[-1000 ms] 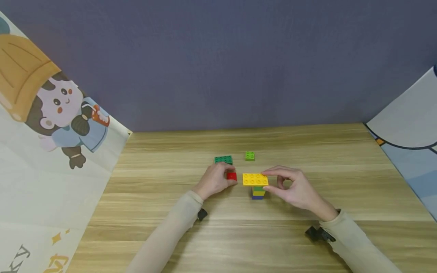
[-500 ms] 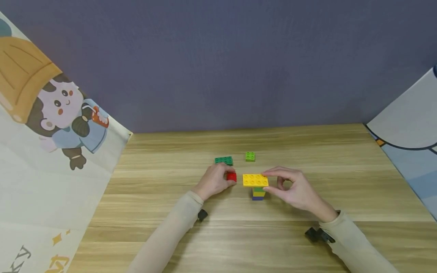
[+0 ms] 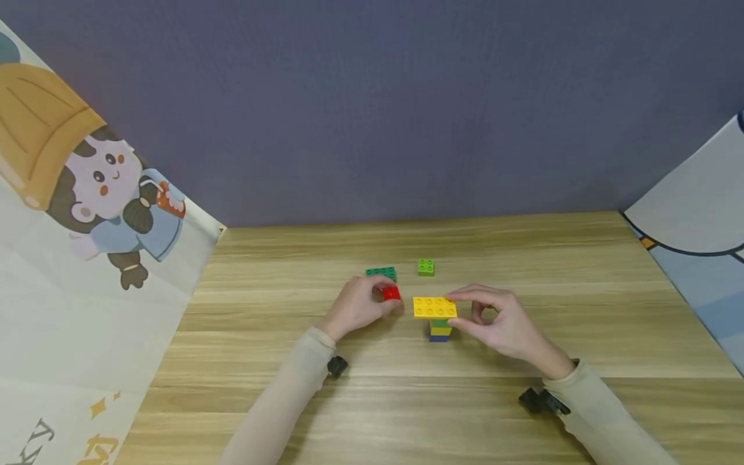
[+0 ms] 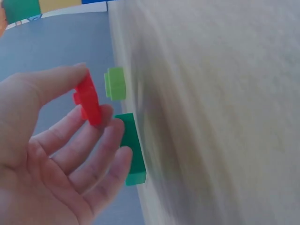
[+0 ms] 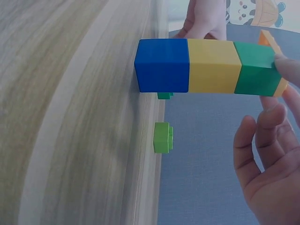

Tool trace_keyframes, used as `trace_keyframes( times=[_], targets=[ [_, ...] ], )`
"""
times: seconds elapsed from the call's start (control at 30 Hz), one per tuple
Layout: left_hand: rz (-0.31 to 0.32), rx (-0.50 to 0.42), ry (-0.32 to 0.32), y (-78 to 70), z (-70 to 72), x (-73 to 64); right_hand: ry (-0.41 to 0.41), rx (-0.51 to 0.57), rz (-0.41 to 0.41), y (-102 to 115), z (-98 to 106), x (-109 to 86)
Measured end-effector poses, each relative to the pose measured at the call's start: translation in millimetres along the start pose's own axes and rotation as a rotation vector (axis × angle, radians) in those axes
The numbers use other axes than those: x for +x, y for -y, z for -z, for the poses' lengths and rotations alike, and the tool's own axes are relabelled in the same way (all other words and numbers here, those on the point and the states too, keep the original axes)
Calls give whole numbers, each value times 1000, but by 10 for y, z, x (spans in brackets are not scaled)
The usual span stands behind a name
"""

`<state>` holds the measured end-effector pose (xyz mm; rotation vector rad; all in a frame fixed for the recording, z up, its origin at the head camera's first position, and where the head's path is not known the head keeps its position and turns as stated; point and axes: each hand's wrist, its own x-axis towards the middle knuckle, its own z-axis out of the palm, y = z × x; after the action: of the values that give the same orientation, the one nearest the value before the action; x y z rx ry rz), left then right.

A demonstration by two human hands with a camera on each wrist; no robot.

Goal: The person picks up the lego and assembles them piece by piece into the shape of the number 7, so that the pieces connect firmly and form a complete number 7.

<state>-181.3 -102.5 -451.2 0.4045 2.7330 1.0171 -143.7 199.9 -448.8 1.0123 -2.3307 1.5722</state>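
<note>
My left hand (image 3: 356, 305) pinches a small red brick (image 4: 89, 101) between thumb and fingers, and the left wrist view shows it apart from the table. A stack of a blue brick (image 5: 162, 65), a yellow brick (image 5: 213, 66) and a green brick (image 5: 257, 70) stands on the table, blue at the bottom. On top of the stack lies a thin yellow plate (image 3: 429, 309) with studs, reaching out to the left past it. My right hand (image 3: 502, 324) grips the right end of this plate between thumb and fingers.
Behind my left hand lies a long dark green brick (image 3: 380, 272), partly hidden by it. A light green brick (image 3: 426, 267) sits farther back to its right. A blue-grey panel (image 3: 407, 116) borders the back of the wooden table (image 3: 261, 387).
My left hand has lifted the red brick, tilting it and drawing back slightly left. The right hand and the yellow plate stay in place.
</note>
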Motion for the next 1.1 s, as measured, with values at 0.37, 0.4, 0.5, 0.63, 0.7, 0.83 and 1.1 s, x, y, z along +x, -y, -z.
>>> trace_keyframes(
  times=[0.37,0.4,0.5,0.63,0.7,0.83,1.1],
  targets=[
    [-86,-222,-51,-6,25,-85,2,14,9,-13,-5,6],
    [-94,-242,-51,-9,21,-92,2,16,6,-11,-5,5],
    [-107,-294,-42,-35,15,-123,1,14,-5,-6,-1,2],
    [-109,-346,-30,-69,15,-158,1,1,-15,-6,5,3],
    [-106,-371,-24,-85,20,-170,3,-4,-18,-14,7,9],
    [-95,-430,-9,-130,34,-205,5,-1,-13,-34,11,20],
    [-112,-548,28,-223,-18,-269,2,5,-5,-71,28,40]
  ],
)
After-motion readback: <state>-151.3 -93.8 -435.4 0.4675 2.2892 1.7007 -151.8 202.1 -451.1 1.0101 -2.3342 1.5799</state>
